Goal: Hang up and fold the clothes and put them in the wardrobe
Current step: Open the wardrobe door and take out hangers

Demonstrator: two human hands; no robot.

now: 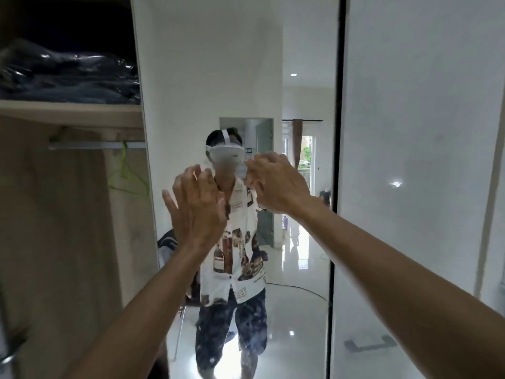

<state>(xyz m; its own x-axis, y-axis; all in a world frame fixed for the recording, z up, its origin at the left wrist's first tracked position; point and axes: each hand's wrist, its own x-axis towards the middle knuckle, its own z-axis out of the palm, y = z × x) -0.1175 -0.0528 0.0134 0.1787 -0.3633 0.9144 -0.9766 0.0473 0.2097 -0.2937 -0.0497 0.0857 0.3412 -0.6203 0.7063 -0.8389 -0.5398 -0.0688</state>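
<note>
Both hands are up in front of the mirrored wardrobe door (246,77) and neither has hold of anything as far as I can see. Left hand (199,209) has the thumb sticking out to the left and the fingers bent at the tips, close to the glass; whether the fingertips actually touch the mirror, can't tell. Right hand (276,184) sits a bit higher and to the right, fingers curled loosely inward like a claw, nothing in it.

Clothes-wise: there's a stack of dark folded clothes (68,77) in shiny plastic wrap up on the wooden shelf (71,112) at top left, inside the open wardrobe. Under the shelf runs a metal hanging rail (95,145) with a green hanger (128,176) on it, right next to the door's edge, and I can't make out any garment on it.

The mirror shows the person's reflection in a patterned shirt (235,255), dark shorts and a white headset, with a glossy tiled floor behind. To the right is another white glossy wardrobe door (423,160) with a handle (370,343) low down.
</note>
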